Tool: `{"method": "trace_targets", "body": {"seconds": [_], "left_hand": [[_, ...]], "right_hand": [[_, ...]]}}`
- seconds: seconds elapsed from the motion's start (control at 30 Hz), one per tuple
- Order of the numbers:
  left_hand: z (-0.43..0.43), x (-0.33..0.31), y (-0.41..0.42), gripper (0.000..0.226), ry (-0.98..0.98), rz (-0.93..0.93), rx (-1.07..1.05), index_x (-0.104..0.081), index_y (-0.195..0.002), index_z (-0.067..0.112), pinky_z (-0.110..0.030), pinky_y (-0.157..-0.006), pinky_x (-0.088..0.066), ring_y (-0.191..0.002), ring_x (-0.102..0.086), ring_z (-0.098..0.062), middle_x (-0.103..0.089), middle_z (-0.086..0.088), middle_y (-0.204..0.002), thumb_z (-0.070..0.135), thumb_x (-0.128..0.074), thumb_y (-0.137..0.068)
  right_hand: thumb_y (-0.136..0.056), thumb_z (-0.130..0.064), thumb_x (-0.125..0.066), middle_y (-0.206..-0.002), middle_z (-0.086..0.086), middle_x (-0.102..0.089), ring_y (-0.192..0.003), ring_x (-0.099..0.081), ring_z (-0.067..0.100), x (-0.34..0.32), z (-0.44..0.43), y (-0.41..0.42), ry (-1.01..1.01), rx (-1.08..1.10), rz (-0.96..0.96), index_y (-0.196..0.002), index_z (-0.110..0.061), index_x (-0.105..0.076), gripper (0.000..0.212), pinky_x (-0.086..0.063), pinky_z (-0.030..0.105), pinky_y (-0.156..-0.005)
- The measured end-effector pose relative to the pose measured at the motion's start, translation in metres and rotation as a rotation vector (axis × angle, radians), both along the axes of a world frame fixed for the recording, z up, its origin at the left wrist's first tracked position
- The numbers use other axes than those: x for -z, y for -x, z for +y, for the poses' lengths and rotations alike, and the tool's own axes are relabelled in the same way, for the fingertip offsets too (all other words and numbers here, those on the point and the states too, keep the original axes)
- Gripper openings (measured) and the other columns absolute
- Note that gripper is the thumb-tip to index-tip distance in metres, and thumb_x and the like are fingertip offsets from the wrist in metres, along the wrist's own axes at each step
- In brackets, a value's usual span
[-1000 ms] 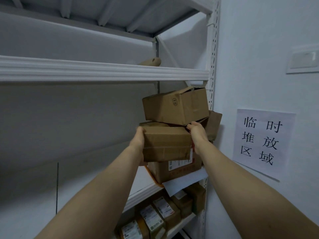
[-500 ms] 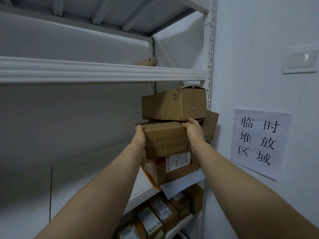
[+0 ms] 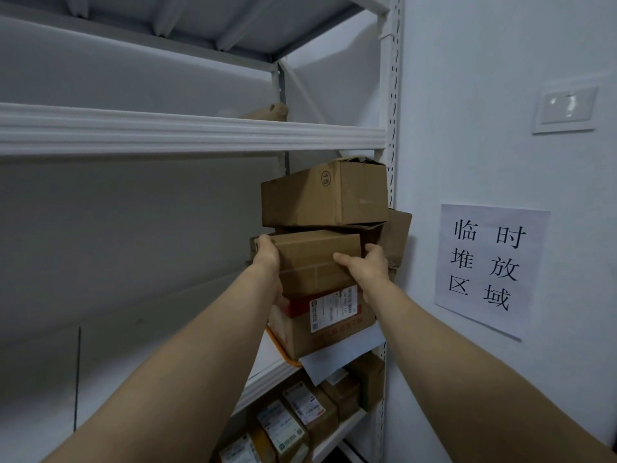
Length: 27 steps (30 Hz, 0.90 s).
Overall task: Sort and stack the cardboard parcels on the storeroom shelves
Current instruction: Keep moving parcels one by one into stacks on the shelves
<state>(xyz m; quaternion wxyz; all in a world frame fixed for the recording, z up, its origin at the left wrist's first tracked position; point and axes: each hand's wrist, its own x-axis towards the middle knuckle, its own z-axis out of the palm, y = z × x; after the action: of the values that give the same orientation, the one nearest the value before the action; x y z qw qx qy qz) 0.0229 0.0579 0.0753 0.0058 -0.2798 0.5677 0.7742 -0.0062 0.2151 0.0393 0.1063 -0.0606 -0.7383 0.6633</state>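
A stack of brown cardboard parcels stands at the right end of the middle shelf point(image 3: 267, 379). My left hand point(image 3: 267, 259) grips the left side of the middle parcel point(image 3: 314, 259). My right hand point(image 3: 364, 267) holds its right front corner, thumb across the front face. On top of it lies a larger box marked 15 point(image 3: 320, 198), sitting roughly level. Below is a parcel with a white label and red tape point(image 3: 320, 322). Another brown box point(image 3: 397, 238) leans behind, against the upright.
The white upright post point(image 3: 392, 128) and the wall with a paper sign point(image 3: 490, 269) close off the right side. A cardboard roll point(image 3: 270, 111) lies on the upper shelf point(image 3: 167, 132). Several labelled parcels point(image 3: 300, 419) fill the lower shelf. A white sheet point(image 3: 340, 355) sticks out under the stack.
The top box marked 15 has settled from tilted to nearly level. My right hand has shifted from the parcel's upper right corner down onto its front face. The parcel sits further back.
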Motion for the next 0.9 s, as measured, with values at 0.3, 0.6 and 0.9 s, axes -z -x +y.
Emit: {"method": "trace_targets", "body": {"seconds": [0.3, 0.6, 0.9], "left_hand": [[-0.011, 0.023, 0.034, 0.138, 0.281, 0.083, 0.204, -0.032, -0.138, 0.043, -0.061, -0.089, -0.044, -0.117, -0.048, -0.04, -0.045, -0.011, -0.137, 0.06, -0.089, -0.013], [-0.009, 0.031, 0.031, 0.106, 0.458, 0.182, 0.175, -0.015, -0.147, 0.028, -0.058, -0.104, -0.037, -0.128, -0.042, -0.037, -0.04, -0.013, -0.142, 0.024, -0.085, -0.067], [-0.006, 0.035, 0.04, 0.085, 0.453, 0.181, 0.147, -0.029, -0.142, 0.012, -0.051, -0.106, -0.038, -0.126, -0.044, -0.034, -0.044, -0.013, -0.138, 0.027, -0.08, -0.075]], "right_hand": [[-0.084, -0.032, -0.072, -0.139, 0.011, -0.046, -0.125, -0.047, 0.029, 0.007, 0.0, 0.017, -0.011, 0.015, 0.002, -0.144, -0.01, -0.033, 0.074, -0.041, 0.042, -0.106], [-0.086, -0.039, -0.066, -0.141, 0.012, -0.045, -0.126, -0.047, 0.033, 0.013, -0.004, 0.034, -0.121, 0.037, -0.014, -0.145, -0.014, -0.038, 0.07, -0.041, 0.049, -0.106], [-0.087, -0.023, -0.065, -0.149, 0.014, -0.03, -0.132, -0.039, 0.033, 0.007, -0.002, 0.029, -0.24, 0.075, -0.006, -0.151, -0.016, -0.02, 0.078, -0.043, 0.045, -0.104]]}}
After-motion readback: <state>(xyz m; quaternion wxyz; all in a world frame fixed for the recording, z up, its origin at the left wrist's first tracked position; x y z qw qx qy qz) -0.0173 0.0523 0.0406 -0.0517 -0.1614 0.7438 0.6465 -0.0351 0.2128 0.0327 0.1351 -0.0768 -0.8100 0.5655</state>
